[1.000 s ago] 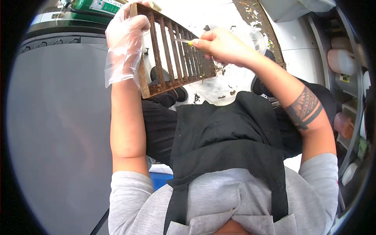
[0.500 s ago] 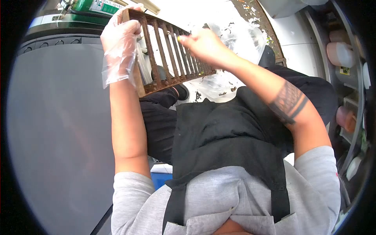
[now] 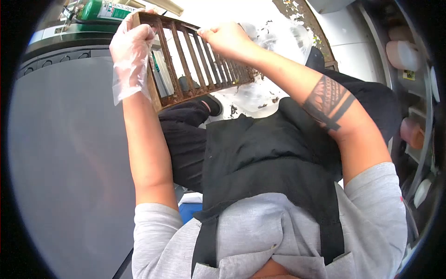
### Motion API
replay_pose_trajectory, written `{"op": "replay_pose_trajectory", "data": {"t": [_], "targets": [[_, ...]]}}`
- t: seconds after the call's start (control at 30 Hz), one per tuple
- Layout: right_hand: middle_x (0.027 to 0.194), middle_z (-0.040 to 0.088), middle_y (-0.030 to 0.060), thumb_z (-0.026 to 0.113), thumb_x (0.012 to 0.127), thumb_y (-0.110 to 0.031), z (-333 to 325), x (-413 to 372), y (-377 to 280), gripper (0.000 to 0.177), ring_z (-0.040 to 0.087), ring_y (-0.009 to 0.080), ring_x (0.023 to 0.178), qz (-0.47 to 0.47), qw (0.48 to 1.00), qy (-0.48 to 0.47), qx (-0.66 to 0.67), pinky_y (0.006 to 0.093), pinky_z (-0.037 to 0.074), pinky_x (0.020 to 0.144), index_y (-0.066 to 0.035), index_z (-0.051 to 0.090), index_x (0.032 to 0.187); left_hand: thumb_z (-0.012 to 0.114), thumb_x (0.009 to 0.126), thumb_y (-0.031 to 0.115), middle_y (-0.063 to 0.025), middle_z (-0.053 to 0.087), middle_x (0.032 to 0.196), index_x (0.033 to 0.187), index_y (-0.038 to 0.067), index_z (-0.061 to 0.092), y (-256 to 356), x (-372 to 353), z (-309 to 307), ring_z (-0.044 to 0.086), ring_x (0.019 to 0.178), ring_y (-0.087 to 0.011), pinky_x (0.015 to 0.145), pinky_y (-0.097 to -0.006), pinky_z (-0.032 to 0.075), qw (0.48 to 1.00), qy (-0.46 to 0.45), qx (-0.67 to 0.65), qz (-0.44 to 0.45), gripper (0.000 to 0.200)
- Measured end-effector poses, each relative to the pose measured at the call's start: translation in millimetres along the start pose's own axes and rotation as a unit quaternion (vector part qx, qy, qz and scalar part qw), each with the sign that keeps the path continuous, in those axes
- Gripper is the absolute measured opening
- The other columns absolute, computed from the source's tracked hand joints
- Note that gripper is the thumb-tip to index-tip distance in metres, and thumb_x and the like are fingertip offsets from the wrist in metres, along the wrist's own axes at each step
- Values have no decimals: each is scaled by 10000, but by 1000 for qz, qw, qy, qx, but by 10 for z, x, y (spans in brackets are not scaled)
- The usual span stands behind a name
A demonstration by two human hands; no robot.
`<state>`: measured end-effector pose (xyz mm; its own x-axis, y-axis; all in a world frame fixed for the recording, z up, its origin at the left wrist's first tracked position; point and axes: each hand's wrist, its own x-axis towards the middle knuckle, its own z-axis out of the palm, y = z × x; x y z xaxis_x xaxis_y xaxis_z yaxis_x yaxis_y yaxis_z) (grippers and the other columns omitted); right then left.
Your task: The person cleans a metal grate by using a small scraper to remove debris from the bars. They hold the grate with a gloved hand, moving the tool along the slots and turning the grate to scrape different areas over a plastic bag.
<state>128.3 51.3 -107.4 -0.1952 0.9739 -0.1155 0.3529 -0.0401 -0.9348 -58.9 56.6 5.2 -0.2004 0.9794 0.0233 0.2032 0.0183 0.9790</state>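
Note:
A rusty drain grate (image 3: 181, 96) with parallel slats is held up, tilted, above my lap. My left hand (image 3: 132, 44), in a clear plastic glove, is closed around the grate's near left end. Over the grate's upper edge is my bare right hand (image 3: 227, 41), its fingers pinched around a thin pale tool (image 3: 191, 29) whose tip points left across the slats. Most of that tool is hidden by the fingers, so its kind cannot be made out. Dark grime clings to the slats and lower rail.
Left of me stands a large grey flat surface (image 3: 69, 153), with a green cylinder (image 3: 95, 10) behind it. Clear plastic sheeting (image 3: 290, 46) and dark scraps lie on the white floor. A debris-strewn channel (image 3: 306, 23) runs beyond. Shelving with containers (image 3: 403, 60) lines the right.
The grate and both hands have shifted a little to the left. My right hand has moved left and upward along the grate, and the thin tool shows more plainly.

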Motion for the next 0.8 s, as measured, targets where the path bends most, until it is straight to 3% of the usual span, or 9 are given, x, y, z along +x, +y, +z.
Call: {"op": "replay_pose_trajectory", "data": {"t": [0.13,0.2,0.37,0.4,0.5,0.57,0.67,0.7,0.8], "targets": [[688,532,-46,600,1028,-370,16,-158,132,341,429,27,504,177,919,-61,346,193,325,439,-34,633,985,591,747,-57,-24,656,945,1271,3,679,-26,1,-50,584,754,-92,661,-205,460,999,-14,-27,18,534],[702,525,-42,583,1038,-371,-55,-207,379,341,434,29,518,223,879,-16,421,212,312,423,-32,608,1019,492,735,-59,-123,668,1241,1262,-57,615,41,-89,-22,646,1142,-232,1011,-291,524,999,-35,26,2,541],[675,531,-41,577,1044,-375,-590,-730,637,340,444,49,485,200,946,-126,221,230,334,423,-45,622,976,634,815,5,-153,659,1228,1310,-50,596,-139,-105,-84,644,1152,-195,942,-218,567,995,-52,-80,29,500],[663,538,-38,584,1043,-370,-669,-873,563,336,451,49,484,195,956,-175,134,234,348,432,-56,638,939,483,732,-84,-38,643,907,1164,-32,630,61,-249,106,564,704,-89,623,-183,444,995,-56,-85,-2,459],[648,552,-35,596,1041,-356,-723,-1019,589,335,459,45,487,170,958,-229,41,241,366,447,-80,658,860,493,739,-74,-39,623,899,1335,-25,558,28,-232,30,580,716,-87,625,-183,455,982,-115,-147,-3,601],[684,604,-20,644,1019,-299,-707,-1025,577,293,507,52,539,176,954,-242,21,260,408,502,-50,722,884,644,845,19,-181,645,1236,1383,-56,550,60,-361,19,647,1159,-207,989,-238,563,993,-7,-107,-42,551],[744,667,29,685,985,-251,-613,-1058,585,267,593,90,652,28,981,-190,-29,294,493,615,5,747,1030,651,850,22,-190,624,1268,1405,-51,529,55,-375,-14,623,1201,-222,1026,-277,544,992,-35,-120,-30,572],[838,725,108,725,941,-213,-625,-1047,538,316,685,185,778,9,978,-194,-77,331,541,746,31,725,1142,653,852,23,-193,617,1278,1412,-50,522,53,-370,-21,616,1215,-227,1039,-290,537,991,-43,-123,-30,580],[927,740,174,700,908,-288,-529,-1030,495,311,706,346,876,-175,972,-67,-144,401,565,763,-22,759,1058,659,858,26,-201,596,1311,1434,-45,500,65,-368,-17,592,1258,-243,1076,-329,518,990,-52,-126,-29,603]]}}
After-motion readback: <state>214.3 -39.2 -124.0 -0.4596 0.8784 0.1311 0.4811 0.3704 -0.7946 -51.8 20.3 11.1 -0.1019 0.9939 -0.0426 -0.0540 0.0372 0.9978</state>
